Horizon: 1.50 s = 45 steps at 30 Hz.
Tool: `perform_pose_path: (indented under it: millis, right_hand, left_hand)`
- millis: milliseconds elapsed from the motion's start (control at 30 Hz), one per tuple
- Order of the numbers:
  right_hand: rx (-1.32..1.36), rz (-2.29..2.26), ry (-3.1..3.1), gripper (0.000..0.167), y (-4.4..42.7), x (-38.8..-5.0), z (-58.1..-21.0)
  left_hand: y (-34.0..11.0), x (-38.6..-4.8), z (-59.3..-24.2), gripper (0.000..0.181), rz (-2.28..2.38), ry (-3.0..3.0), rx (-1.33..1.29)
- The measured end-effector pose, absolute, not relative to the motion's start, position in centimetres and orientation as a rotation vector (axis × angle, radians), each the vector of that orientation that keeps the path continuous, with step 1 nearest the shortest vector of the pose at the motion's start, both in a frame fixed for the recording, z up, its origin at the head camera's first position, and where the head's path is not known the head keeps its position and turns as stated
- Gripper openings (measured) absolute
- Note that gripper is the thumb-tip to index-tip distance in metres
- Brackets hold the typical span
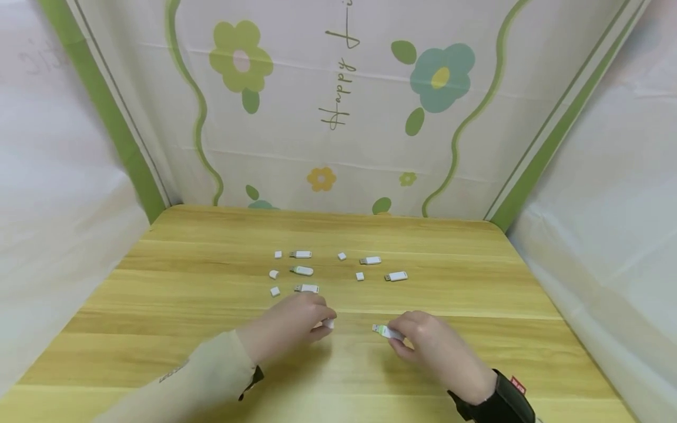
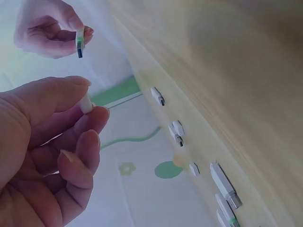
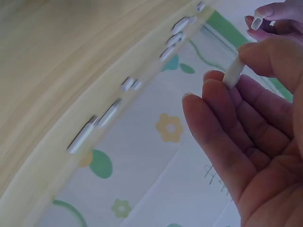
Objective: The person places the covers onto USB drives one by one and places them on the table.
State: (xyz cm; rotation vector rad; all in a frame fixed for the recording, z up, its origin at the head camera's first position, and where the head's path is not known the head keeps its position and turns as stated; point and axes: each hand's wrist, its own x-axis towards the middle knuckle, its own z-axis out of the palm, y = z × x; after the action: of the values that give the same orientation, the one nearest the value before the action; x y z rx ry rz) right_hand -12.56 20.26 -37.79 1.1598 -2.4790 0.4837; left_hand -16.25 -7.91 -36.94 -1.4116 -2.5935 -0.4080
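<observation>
Between thumb and fingertips my left hand [image 1: 288,323] pinches a small white cap [image 1: 328,323], whose hollow end shows in the right wrist view. My right hand [image 1: 433,349] grips a white USB flash drive [image 1: 390,332] with a green band; its metal plug points left toward the cap. Drive and cap are apart, with a gap between the hands. Just beyond the left hand lies an uncapped white USB drive [image 1: 308,288], partly hidden by that hand, with a loose cap [image 1: 275,291] to its left.
Farther back on the wooden table [image 1: 465,282] lie more uncapped drives, including a green-banded one [image 1: 303,271] and two at right [image 1: 371,260]. Each has a loose cap at its left, such as the rounded cap [image 1: 273,274]. A flowered curtain [image 1: 338,153] hangs behind the table.
</observation>
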Motion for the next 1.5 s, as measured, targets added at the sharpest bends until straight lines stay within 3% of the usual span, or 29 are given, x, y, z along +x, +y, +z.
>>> perform_pose_path:
  millis: [467, 1500]
  right_hand:
    - [1.298, 0.435, -2.262, 0.027, 17.7, -11.0, -37.8]
    - [1.382, 0.398, -2.28, 0.027, 16.4, -10.5, -38.1]
  left_hand:
    - [-9.5, -13.0, -37.4, 0.009, -0.43, -2.43, -1.376]
    - [-8.5, -12.6, -38.8, 0.016, -0.371, -2.212, -1.41]
